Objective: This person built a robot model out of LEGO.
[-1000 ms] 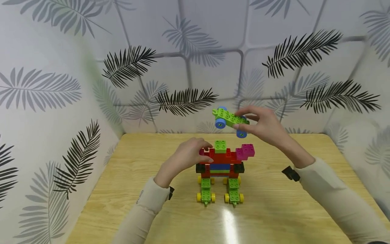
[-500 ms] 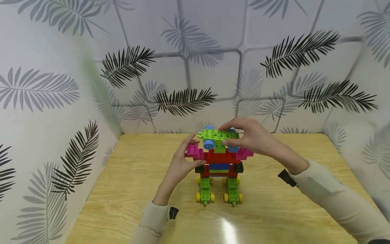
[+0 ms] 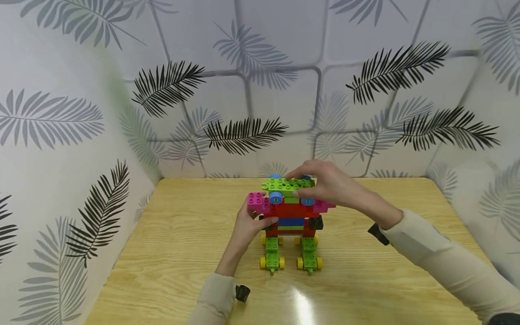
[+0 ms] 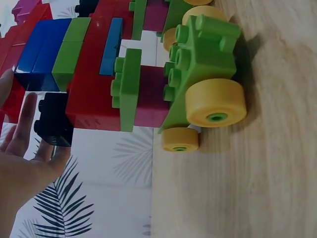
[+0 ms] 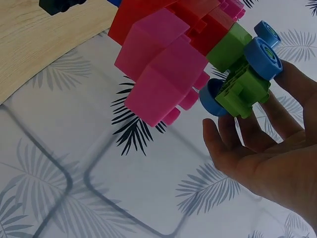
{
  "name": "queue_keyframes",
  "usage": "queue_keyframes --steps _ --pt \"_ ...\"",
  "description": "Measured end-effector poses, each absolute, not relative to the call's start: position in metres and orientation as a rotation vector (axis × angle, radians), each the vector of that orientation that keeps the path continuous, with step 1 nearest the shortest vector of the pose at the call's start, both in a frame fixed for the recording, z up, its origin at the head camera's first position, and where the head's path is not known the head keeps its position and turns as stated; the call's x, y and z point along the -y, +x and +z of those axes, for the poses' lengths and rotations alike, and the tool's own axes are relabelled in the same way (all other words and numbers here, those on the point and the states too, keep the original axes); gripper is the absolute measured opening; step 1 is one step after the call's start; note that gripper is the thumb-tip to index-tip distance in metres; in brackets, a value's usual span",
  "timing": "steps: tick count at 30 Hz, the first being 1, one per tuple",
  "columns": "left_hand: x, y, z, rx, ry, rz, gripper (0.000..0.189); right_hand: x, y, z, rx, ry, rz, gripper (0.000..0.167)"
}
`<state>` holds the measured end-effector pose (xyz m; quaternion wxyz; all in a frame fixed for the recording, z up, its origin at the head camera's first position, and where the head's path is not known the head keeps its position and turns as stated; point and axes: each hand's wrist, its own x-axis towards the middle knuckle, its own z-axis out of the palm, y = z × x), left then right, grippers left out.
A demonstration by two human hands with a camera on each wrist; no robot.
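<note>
A toy-brick robot figure (image 3: 290,210) stands upright, with a red body, pink arm bricks (image 3: 256,201) and two green wheeled bases with yellow wheels (image 4: 215,104) as feet. My right hand (image 3: 331,185) pinches a green wheeled base (image 3: 277,184) with blue wheels, fingers behind and thumb in front. The base lies crosswise over the figure's green top brick (image 5: 230,47), right at it. Below the left pink arm, my left hand (image 3: 245,228) holds the figure's side, thumb across the front near the black brick (image 4: 54,119). Its other fingers are partly hidden behind.
The figure stands on a light wooden table (image 3: 178,253), toward its back half. Behind and to the left rise walls (image 3: 227,99) with a leaf pattern. Dark straps (image 3: 242,293) sit at the sleeve cuffs.
My right hand has brought the blue-wheeled base left and down onto the figure's top. My left hand let go of the left pink arm, opened, and moved lower to hold the figure's side.
</note>
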<state>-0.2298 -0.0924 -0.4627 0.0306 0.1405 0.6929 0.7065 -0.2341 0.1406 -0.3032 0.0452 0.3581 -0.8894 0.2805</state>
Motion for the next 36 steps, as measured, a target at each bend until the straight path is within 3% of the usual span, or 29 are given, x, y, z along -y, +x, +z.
queue_keyframes --steps 6,20,36 --pt "0.092 -0.229 -0.467 -2.087 0.362 2.162 0.054 -0.141 -0.236 -0.301 2.717 1.120 0.811 0.039" --pt "0.089 -0.231 -0.469 -2.017 0.332 2.153 0.047 -0.135 -0.234 -0.292 2.753 1.199 0.638 0.038" --pt "0.090 -0.229 -0.466 -2.003 0.335 2.174 0.050 -0.130 -0.233 -0.286 2.856 1.172 0.590 0.041"
